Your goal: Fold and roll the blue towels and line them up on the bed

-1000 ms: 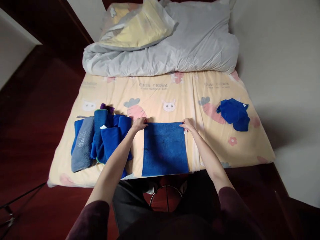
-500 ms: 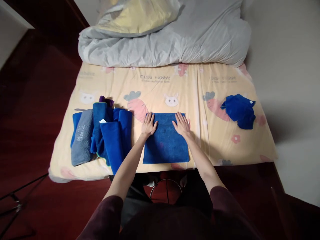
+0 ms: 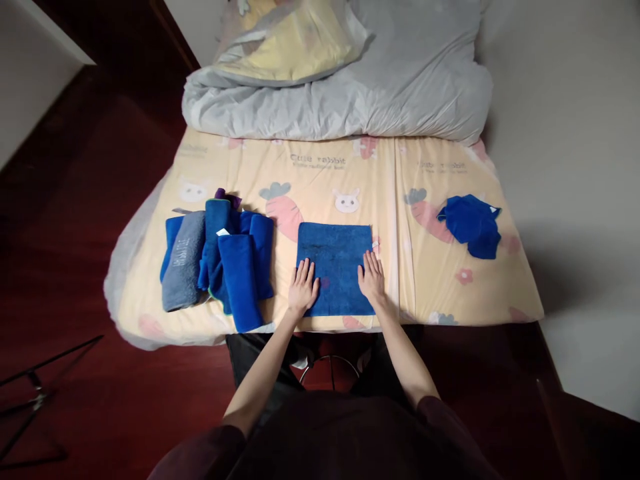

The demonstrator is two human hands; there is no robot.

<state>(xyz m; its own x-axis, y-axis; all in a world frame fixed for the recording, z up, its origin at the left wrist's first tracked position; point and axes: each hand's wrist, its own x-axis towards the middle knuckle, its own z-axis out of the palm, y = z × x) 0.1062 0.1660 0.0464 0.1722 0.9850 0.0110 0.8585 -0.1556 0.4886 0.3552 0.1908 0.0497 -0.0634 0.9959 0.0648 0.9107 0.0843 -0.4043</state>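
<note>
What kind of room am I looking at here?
Most likely a bedroom: there's a mattress with a printed sheet, a rolled-back grey quilt and a yellow pillow at the far end.

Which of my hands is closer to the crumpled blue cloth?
Right. Your right hand rests at the right edge of the flat blue towel, left of the crumpled blue cloth; your left hand is farther away, at the towel's left edge.

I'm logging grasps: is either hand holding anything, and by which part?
Nothing is held: the left hand and right hand lie flat at opposite side edges of the blue cloth.
</note>
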